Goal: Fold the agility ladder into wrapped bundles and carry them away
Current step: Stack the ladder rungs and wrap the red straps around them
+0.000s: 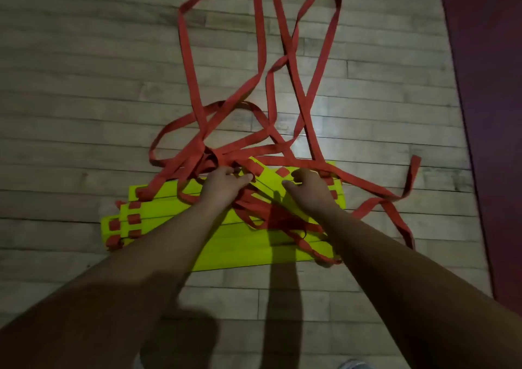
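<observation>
Your L hand (pixel 226 185) clutches red straps (pixel 261 43) | R hand (pixel 309 189) clenched on yellow rungs (pixel 240 252) | stack on wood floor (pixel 84 86)

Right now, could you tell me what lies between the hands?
Head view: yellow rungs and red straps lie between left hand and right hand.

Pale wooden plank floor (pixel 84 86) fills the view. A bright light patch (pixel 299 139) lies just beyond the right hand (pixel 309 189); a dark maroon strip (pixel 491 86) borders the floor well to its right.
</observation>
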The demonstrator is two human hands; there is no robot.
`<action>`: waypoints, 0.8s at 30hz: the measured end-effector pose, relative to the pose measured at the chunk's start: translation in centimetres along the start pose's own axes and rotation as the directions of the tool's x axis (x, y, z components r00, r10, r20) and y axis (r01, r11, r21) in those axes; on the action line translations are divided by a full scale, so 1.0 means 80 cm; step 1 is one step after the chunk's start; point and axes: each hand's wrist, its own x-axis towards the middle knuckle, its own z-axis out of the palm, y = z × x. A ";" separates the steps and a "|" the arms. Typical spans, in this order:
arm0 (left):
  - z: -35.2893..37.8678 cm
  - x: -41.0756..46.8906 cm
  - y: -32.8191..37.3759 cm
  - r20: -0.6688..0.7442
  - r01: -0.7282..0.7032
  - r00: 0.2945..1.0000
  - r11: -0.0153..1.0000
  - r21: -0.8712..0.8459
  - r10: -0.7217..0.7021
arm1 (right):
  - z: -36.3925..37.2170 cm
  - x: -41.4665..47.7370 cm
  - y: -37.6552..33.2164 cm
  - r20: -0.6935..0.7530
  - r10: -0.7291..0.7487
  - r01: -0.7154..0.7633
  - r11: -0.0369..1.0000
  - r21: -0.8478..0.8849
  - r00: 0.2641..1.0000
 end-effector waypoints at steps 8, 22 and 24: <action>0.026 0.001 -0.007 -0.043 0.016 0.999 0.957 -0.290 -0.030 | 0.012 0.012 0.004 0.015 -0.058 0.058 0.998 0.017 0.998; -0.111 -0.209 0.168 -0.131 -0.417 0.906 0.798 -0.436 0.402 | -0.162 -0.202 -0.132 -0.104 -0.223 0.244 0.814 0.528 0.969; -0.131 -0.255 0.196 -0.128 -0.498 0.860 0.762 -0.413 0.493 | -0.179 -0.238 -0.147 -0.156 -0.223 0.272 0.759 0.592 0.962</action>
